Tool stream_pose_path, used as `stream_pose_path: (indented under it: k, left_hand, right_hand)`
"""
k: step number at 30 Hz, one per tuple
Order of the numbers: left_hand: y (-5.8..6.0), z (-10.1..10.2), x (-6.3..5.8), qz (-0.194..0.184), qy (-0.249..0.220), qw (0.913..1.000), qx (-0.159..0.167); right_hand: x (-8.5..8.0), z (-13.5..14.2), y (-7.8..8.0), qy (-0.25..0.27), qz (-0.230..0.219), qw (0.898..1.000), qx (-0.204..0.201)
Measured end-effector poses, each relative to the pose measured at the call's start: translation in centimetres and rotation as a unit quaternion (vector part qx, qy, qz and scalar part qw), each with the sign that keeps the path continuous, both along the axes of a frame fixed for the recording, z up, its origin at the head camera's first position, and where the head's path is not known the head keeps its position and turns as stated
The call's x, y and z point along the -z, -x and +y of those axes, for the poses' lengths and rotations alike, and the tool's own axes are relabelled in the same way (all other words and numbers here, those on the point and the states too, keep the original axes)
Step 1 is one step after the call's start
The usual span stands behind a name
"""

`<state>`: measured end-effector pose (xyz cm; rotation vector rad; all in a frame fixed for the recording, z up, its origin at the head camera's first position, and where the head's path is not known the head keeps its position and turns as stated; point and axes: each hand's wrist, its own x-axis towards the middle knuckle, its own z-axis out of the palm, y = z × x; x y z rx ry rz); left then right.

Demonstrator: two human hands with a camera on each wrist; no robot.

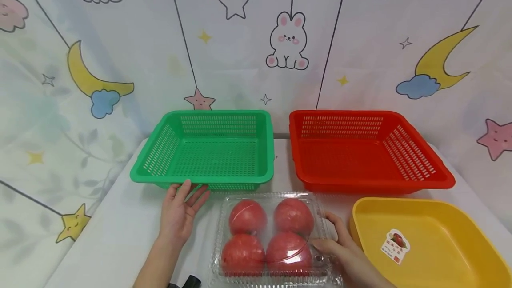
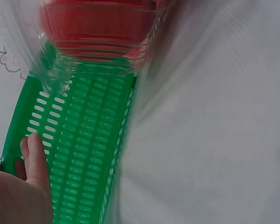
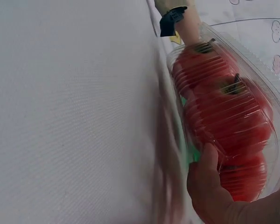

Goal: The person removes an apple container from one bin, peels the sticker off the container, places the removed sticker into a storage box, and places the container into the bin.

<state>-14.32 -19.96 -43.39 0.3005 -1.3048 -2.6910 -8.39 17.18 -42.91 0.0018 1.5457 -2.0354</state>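
Observation:
A clear plastic clamshell box point(image 1: 270, 197) with several red tomatoes point(image 3: 228, 116) inside is in the middle of the head view. My right hand point(image 1: 346, 248) grips its right side; the thumb presses the wall in the right wrist view. To the left of the box, my left hand point(image 1: 182, 212) is at the front rim of the green basket point(image 1: 220, 159). Its fingers are extended and hold nothing. Whether they touch the basket, I cannot tell. In the left wrist view that hand point(image 2: 23, 182) appears beside the basket's slotted wall point(image 2: 84, 154).
A red basket point(image 1: 344, 159) stands at the back right, beside the green one. Front right is a yellow basin point(image 1: 432, 252) with a small label point(image 1: 396, 246) on it. All are on a white-covered table point(image 1: 116, 230), with a cartoon-patterned cloth point(image 1: 240, 66) behind.

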Motion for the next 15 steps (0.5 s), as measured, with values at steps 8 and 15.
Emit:
stream_pose_path:
  k: [8,15]
  left_hand:
    - [0.3,1.4,-0.2,-0.002,-0.049,0.9965,-0.067]
    - [0.6,2.2,-0.2,-0.004,-0.087,0.9887,-0.122]
  right_hand:
    - [-1.5,0.6,-0.7,0.003,-0.032,0.999,0.002]
    - [-3.2,1.7,-0.4,-0.021,-0.005,1.0,-0.009]
